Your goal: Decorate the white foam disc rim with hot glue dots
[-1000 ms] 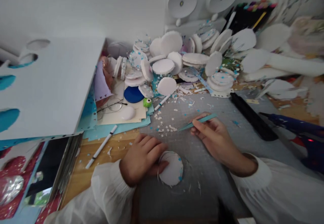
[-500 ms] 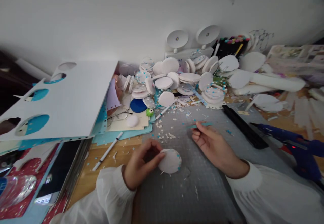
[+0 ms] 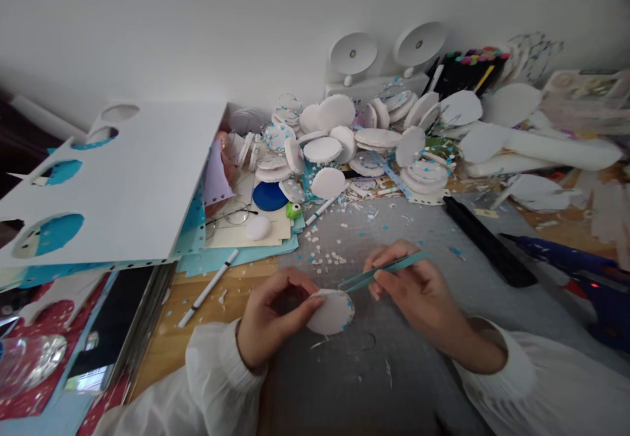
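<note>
Pinched a white disc (image 3: 331, 313) by its left edge between thumb and curled fingers of the left hand (image 3: 273, 321), just above the near part of the grey cutting mat (image 3: 403, 370). Gripped teal tweezers (image 3: 388, 268) in the right hand (image 3: 418, 291), fingers closed around the shaft; tips drawn nearly together and laid at the disc's upper rim, beside its scatter of blue specks. Half a second earlier, kept the tweezers farther back on the mat, well apart from the disc; a full second earlier, pressed the disc flat under the left hand. By this moment, then, raised at its edge and met by the tool, so that contact at the speckled rim had only just begun. Whether anything was caught between the tips: not discernible. Behind the hands, piled a heap of similar discs (image 3: 339, 140) against the wall, with paper crumbs strewn in front. To the left, propped a white board with round cut-outs (image 3: 123, 180); to the right, laid down a blue glue gun (image 3: 581, 272). Containers: a black marker case (image 3: 467, 68) at the back, filled with colour-capped markers; a clear glass (image 3: 24, 360) at lower left, contents not discernible.
</note>
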A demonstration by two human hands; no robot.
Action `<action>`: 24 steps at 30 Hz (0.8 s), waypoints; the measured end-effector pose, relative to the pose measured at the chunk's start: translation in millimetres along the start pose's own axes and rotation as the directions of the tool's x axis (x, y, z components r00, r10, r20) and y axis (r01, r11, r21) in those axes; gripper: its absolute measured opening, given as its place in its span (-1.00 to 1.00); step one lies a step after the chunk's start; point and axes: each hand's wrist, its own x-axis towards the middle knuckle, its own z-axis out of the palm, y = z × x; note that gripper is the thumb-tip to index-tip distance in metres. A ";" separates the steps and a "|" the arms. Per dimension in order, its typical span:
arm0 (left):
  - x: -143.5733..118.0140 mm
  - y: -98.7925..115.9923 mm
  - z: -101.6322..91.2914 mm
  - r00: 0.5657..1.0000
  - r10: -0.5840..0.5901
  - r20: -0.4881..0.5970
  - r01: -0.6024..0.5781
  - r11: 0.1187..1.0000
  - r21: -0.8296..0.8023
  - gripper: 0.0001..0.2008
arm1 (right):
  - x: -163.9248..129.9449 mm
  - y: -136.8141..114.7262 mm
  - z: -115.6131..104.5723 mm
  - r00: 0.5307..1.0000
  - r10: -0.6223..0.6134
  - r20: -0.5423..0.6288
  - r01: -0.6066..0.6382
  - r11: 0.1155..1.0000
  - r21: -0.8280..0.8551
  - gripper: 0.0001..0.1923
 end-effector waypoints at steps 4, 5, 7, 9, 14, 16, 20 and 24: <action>-1.5 -0.5 1.5 1.000 0.018 0.023 -0.019 1.000 0.020 -0.88 | -0.5 -4.7 2.7 0.998 -0.038 0.046 0.042 0.995 -0.094 -0.95; -1.7 -0.3 1.8 1.000 0.017 0.023 -0.018 1.000 0.018 -0.88 | -0.4 -5.4 3.3 0.998 -0.046 0.050 0.051 0.993 -0.107 -0.94; -1.9 0.4 2.1 1.000 0.012 0.021 -0.013 1.000 0.014 -0.87 | 0.1 -6.1 4.3 0.998 -0.050 0.049 0.056 0.990 -0.126 -0.93; -2.3 1.0 2.2 1.000 0.002 0.015 -0.002 1.000 0.006 -0.87 | 0.4 -6.2 4.7 0.999 -0.018 0.039 0.023 0.991 -0.135 -0.93; -2.9 1.9 2.0 1.000 -0.022 0.010 0.022 1.000 -0.009 -0.87 | 1.0 -4.3 3.0 0.996 0.086 0.000 -0.085 0.989 -0.117 -0.93; -2.3 2.0 2.2 1.000 -0.026 0.010 0.026 1.000 -0.008 -0.87 | 1.7 -2.1 1.8 0.994 0.106 0.002 -0.106 0.990 -0.096 -0.93; -0.9 1.8 2.7 0.999 -0.040 0.015 0.040 0.999 -0.019 -0.87 | 3.0 2.5 0.8 0.991 0.135 0.006 -0.135 0.988 -0.074 -0.91; -1.1 1.6 2.3 0.998 -0.065 0.009 0.065 0.998 -0.013 -0.84 | 3.3 4.8 1.2 0.987 0.161 -0.011 -0.161 0.986 -0.047 -0.91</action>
